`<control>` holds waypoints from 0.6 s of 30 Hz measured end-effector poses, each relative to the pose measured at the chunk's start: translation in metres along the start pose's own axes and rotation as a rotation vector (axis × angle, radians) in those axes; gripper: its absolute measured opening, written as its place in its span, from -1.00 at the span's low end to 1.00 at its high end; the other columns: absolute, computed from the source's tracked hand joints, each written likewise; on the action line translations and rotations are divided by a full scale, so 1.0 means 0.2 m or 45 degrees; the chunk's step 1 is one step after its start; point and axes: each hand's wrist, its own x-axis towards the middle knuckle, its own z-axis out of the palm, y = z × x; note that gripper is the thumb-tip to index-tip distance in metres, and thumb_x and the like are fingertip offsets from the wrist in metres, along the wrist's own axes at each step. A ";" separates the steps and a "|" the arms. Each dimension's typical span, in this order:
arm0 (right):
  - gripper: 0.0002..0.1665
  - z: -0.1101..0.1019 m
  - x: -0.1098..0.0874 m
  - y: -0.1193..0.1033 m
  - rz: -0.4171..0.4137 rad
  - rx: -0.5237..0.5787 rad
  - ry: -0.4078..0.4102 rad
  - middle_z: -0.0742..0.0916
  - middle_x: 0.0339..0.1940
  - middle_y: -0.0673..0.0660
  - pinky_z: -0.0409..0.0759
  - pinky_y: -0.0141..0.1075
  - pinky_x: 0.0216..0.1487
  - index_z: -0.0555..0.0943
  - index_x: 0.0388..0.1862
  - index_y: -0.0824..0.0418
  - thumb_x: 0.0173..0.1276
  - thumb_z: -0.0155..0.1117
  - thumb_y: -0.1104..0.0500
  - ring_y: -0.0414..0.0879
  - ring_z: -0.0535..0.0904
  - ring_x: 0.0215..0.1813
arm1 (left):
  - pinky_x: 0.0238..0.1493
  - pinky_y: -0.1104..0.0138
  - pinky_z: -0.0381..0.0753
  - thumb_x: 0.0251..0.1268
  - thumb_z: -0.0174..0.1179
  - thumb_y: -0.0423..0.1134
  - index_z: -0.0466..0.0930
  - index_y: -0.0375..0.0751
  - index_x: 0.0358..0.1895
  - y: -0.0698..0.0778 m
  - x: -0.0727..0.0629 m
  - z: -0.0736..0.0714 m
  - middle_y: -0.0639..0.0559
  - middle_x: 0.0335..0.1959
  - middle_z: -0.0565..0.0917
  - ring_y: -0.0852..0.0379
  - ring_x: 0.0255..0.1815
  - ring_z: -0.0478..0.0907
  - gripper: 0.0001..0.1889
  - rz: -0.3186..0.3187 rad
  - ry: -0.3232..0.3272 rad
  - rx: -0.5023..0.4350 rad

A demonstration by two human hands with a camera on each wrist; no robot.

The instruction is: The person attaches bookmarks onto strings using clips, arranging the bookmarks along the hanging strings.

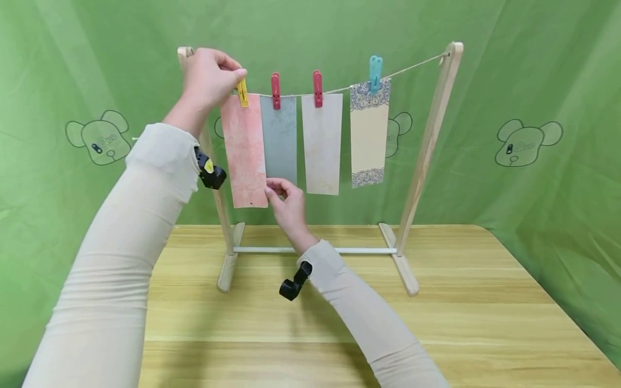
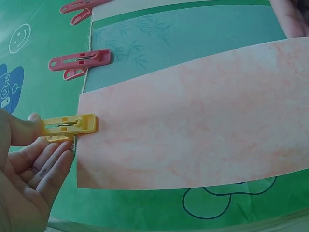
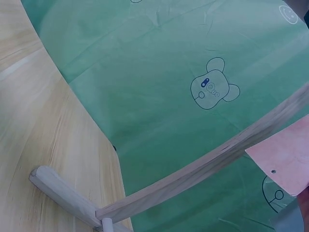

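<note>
My left hand [image 1: 209, 78] pinches the upper end of a yellow clothespin [image 2: 72, 125] between thumb and fingers. The clothespin's jaws lie over the string and the top edge of a pink paper strip [image 1: 246, 156], which hangs down with a small hole near its bottom. At that strip's lower right edge my right hand [image 1: 289, 207] pinches the paper with thumb and index finger. Behind the pink strip, partly covered, hangs a blue-grey strip [image 1: 281, 140] under a red clothespin [image 1: 276, 90]. Only a sliver of the right hand shows in its own wrist view.
Farther right hang a whitish strip [image 1: 322, 156] under another red clothespin [image 1: 317, 89] and a cream patterned strip [image 1: 370, 134] under a blue clothespin [image 1: 375, 74]. The string [image 1: 417, 64] runs between wooden posts [image 1: 429, 145] joined by a white bar [image 1: 366, 250], standing on a wooden table [image 1: 466, 302].
</note>
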 end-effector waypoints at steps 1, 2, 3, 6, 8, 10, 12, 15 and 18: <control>-0.78 0.00 0.00 0.00 0.005 -0.004 -0.001 0.66 -0.17 0.40 0.54 -0.54 -0.25 0.57 -0.10 0.52 0.27 0.17 0.47 0.03 0.54 -0.21 | -0.24 0.48 0.48 0.27 0.18 -0.03 0.64 -0.13 0.01 0.00 0.00 0.00 0.28 -0.39 0.57 0.34 -0.32 0.42 -0.66 0.003 -0.006 -0.002; -0.78 0.00 0.00 0.00 0.009 -0.010 -0.002 0.66 -0.16 0.40 0.53 -0.55 -0.25 0.57 -0.10 0.52 0.28 0.17 0.47 0.04 0.54 -0.20 | -0.23 0.48 0.48 0.27 0.17 -0.02 0.64 -0.14 0.02 0.00 0.00 0.00 0.24 -0.34 0.59 0.33 -0.30 0.43 -0.64 0.008 -0.011 -0.006; -0.78 0.00 0.01 0.00 0.014 -0.011 0.000 0.66 -0.16 0.40 0.54 -0.54 -0.25 0.57 -0.10 0.52 0.28 0.17 0.47 0.04 0.54 -0.20 | -0.22 0.48 0.49 0.27 0.17 -0.01 0.63 -0.15 0.03 0.00 0.00 0.00 0.21 -0.29 0.61 0.33 -0.29 0.44 -0.63 0.010 -0.019 -0.021; -0.77 0.00 0.02 0.03 0.026 -0.018 0.002 0.66 -0.15 0.38 0.55 -0.53 -0.24 0.57 -0.09 0.50 0.28 0.17 0.46 0.03 0.55 -0.19 | -0.19 0.47 0.51 0.28 0.17 -0.03 0.61 -0.18 0.06 0.00 -0.01 -0.01 0.18 -0.28 0.61 0.33 -0.30 0.47 -0.61 0.008 -0.045 -0.098; -0.77 0.01 0.05 0.07 0.023 -0.006 0.003 0.67 -0.15 0.37 0.56 -0.52 -0.23 0.58 -0.08 0.48 0.28 0.19 0.44 0.00 0.55 -0.20 | -0.17 0.45 0.53 0.28 0.18 -0.07 0.60 -0.22 0.07 0.01 -0.01 -0.01 0.20 -0.37 0.58 0.32 -0.34 0.49 -0.61 0.003 -0.067 -0.168; -0.77 0.02 0.07 0.12 0.019 0.000 0.001 0.67 -0.16 0.35 0.56 -0.51 -0.22 0.58 -0.08 0.46 0.28 0.20 0.42 -0.04 0.54 -0.21 | -0.15 0.44 0.54 0.28 0.19 -0.10 0.58 -0.25 0.08 0.01 -0.02 -0.02 0.24 -0.43 0.54 0.32 -0.37 0.49 -0.61 -0.007 -0.086 -0.238; -0.77 0.02 0.08 0.16 0.011 0.009 -0.002 0.68 -0.17 0.33 0.55 -0.50 -0.22 0.59 -0.08 0.43 0.28 0.22 0.40 -0.09 0.53 -0.23 | -0.14 0.42 0.55 0.28 0.20 -0.13 0.57 -0.27 0.09 0.01 -0.02 -0.02 0.24 -0.45 0.52 0.32 -0.38 0.49 -0.61 -0.013 -0.098 -0.283; -0.78 0.02 0.09 0.19 -0.007 0.004 -0.003 0.69 -0.20 0.29 0.56 -0.48 -0.21 0.60 -0.10 0.42 0.27 0.23 0.39 -0.14 0.52 -0.27 | -0.12 0.42 0.57 0.27 0.21 -0.15 0.57 -0.28 0.09 0.01 -0.03 -0.03 0.22 -0.45 0.53 0.32 -0.40 0.50 -0.62 -0.032 -0.102 -0.319; -0.80 0.02 0.10 0.20 -0.027 0.013 -0.001 0.68 -0.22 0.28 0.57 -0.46 -0.21 0.60 -0.12 0.42 0.27 0.23 0.39 -0.14 0.53 -0.28 | -0.12 0.43 0.58 0.27 0.22 -0.15 0.57 -0.27 0.09 0.02 -0.03 -0.04 0.22 -0.45 0.54 0.32 -0.42 0.51 -0.62 -0.051 -0.095 -0.325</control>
